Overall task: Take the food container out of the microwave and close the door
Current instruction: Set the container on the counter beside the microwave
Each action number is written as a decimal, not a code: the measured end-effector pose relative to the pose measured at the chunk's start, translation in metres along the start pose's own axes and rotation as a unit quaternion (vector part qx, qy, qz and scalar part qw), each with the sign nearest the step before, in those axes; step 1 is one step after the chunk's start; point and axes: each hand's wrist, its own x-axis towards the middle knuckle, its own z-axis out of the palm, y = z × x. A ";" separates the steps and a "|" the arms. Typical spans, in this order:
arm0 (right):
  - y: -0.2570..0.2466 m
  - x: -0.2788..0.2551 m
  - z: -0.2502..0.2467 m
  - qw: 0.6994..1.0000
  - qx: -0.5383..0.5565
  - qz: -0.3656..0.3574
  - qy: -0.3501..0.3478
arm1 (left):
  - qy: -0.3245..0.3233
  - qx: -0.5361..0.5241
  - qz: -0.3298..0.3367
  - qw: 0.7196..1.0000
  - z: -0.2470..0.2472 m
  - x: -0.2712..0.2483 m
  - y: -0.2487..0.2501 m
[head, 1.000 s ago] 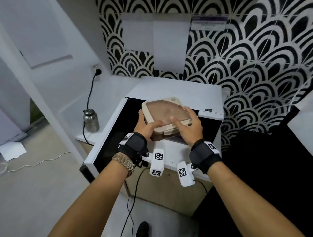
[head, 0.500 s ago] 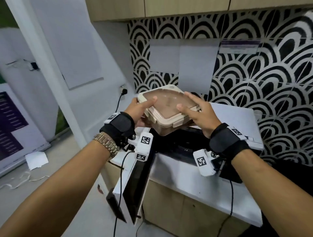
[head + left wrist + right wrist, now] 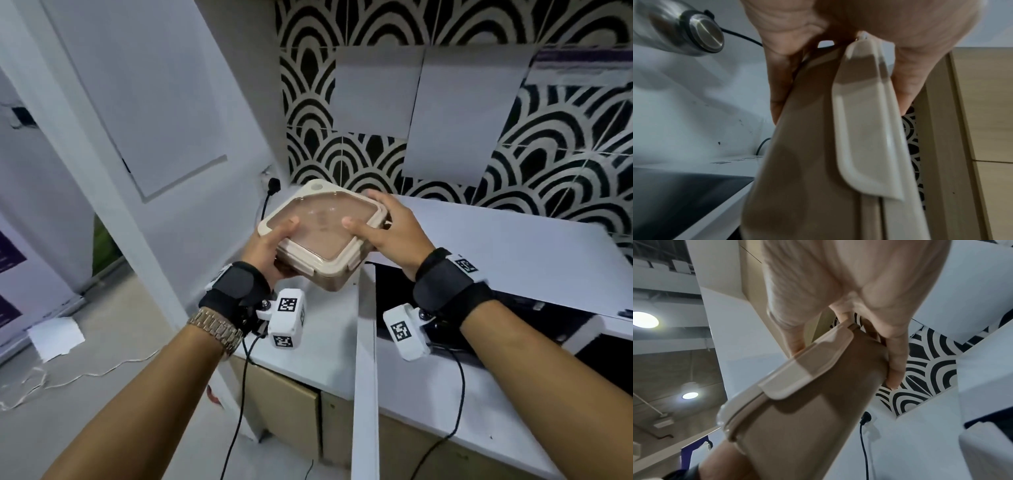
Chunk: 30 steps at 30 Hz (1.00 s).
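Food container [image 3: 320, 236] now carried left since earlier frame, clear of microwave [image 3: 507, 253], held in air above counter [image 3: 329, 346] left of open door [image 3: 365, 370]. Left hand [image 3: 270, 250] grips near-left corner, thumb on lid, fingers [image 3: 777, 91] beneath. Right hand [image 3: 390, 229] clasps right edge, fingers [image 3: 896, 363] curled under base. Steel flask [image 3: 684, 32] stands on counter, far left.

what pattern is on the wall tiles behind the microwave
Black and white scalloped arches on the wall tiles, clearest in the head view.
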 end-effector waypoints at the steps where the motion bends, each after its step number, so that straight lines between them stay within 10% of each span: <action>1: -0.001 0.004 0.005 1.000 -0.003 0.007 0.012 | 0.003 -0.006 0.011 1.000 -0.002 0.004 -0.002; 17: 0.007 0.088 0.103 0.972 0.123 0.145 0.138 | 0.083 -0.061 0.062 0.993 -0.036 0.043 0.037; 30: 0.088 0.104 0.140 0.930 0.053 0.251 0.263 | -0.018 0.274 -0.155 0.949 -0.059 0.168 0.001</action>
